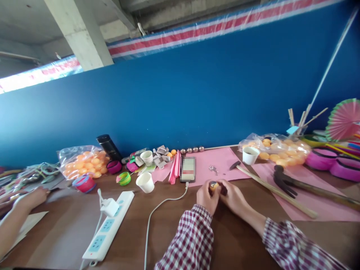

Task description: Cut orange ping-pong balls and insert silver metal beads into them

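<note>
Low in the frame's centre, the left hand (207, 197) and right hand (231, 195) pinch a small round orange ball (213, 185) together above the brown wooden table (67, 225). Being round, it shows no long axis or heading, though fingers hide much. A loose pinch could let it roll toward the pink paper sheet (222, 161).

Bright daylight, even over my table (64, 228); brightest at upper left, where banner strip (42, 75) is washed out; blue wall (180, 105) paler at left, deeper toward right; shadows soft and faint under my hands; wide-lens bend tilts wall line, stretches edges; corners darken at lower right; phone screen (188, 168) pixelated; edge clutter soft, centre sharper.
</note>
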The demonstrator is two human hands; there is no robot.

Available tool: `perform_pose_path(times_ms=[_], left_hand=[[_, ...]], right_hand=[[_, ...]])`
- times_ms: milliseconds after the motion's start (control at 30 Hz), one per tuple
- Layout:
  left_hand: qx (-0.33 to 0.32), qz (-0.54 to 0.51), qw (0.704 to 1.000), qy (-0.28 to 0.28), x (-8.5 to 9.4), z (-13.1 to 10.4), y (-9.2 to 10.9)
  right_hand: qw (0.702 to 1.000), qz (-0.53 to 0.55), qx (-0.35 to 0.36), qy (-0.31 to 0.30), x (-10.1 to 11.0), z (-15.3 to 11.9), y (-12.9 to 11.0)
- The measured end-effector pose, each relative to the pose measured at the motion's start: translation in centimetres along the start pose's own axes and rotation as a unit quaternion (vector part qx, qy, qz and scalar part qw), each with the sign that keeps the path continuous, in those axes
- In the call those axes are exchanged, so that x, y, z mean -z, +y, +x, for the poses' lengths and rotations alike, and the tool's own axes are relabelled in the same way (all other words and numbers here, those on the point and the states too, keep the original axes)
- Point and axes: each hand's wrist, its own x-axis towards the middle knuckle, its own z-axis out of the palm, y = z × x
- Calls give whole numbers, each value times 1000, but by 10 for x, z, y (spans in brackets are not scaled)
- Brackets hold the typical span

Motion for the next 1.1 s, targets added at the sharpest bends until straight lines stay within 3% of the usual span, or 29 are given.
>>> perform_pose_path(times_ms=[1100], left_hand=[[49,-34,998,-23,6,1,11]], right_hand=[[998,-2,-50,-42,1,3,-2]])
